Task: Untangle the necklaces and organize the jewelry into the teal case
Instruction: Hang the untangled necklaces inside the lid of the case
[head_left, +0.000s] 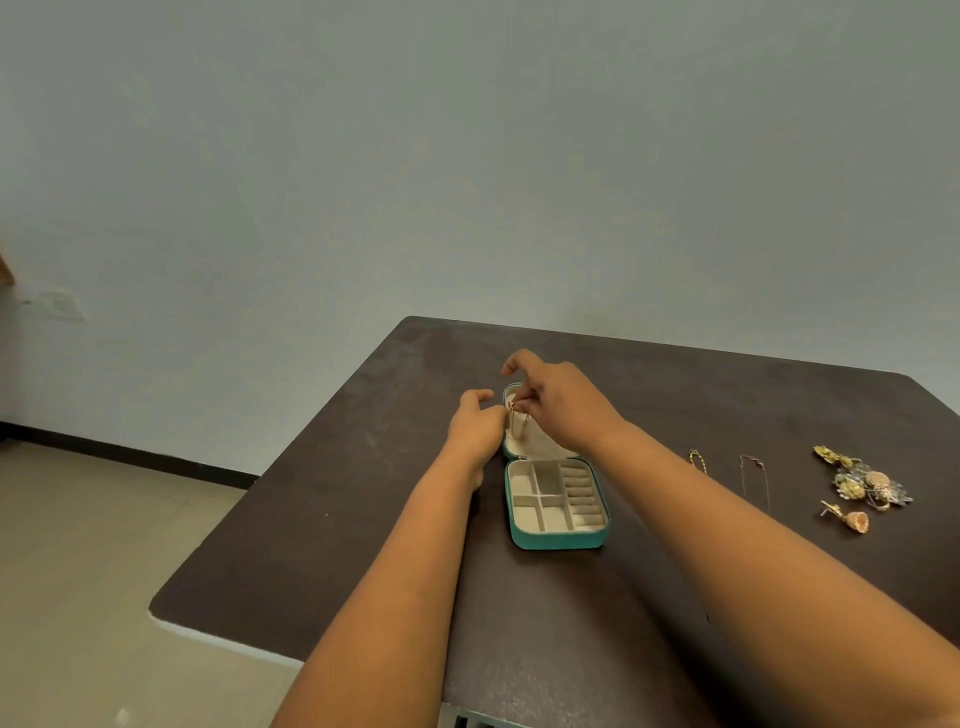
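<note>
We see a teal case (558, 540) lying open near the middle of a dark worktop (363, 493), its lid (540, 444) folded flat on the far side. A thin gold necklace (519, 423) hangs over the lid's pale lining. Our right hand (558, 402) pinches its upper end, and our left hand (475, 426), fingers curled, seems to pinch the chain at the lid's left edge. We judge this first necklace is being fastened into the lid. The case's compartments look unfilled. To the right of the case lie a short gold chain (698, 461), then a fine necklace (753, 480), then a cluster of ornate earrings (865, 486). Most of the sorting seems left to do.
</note>
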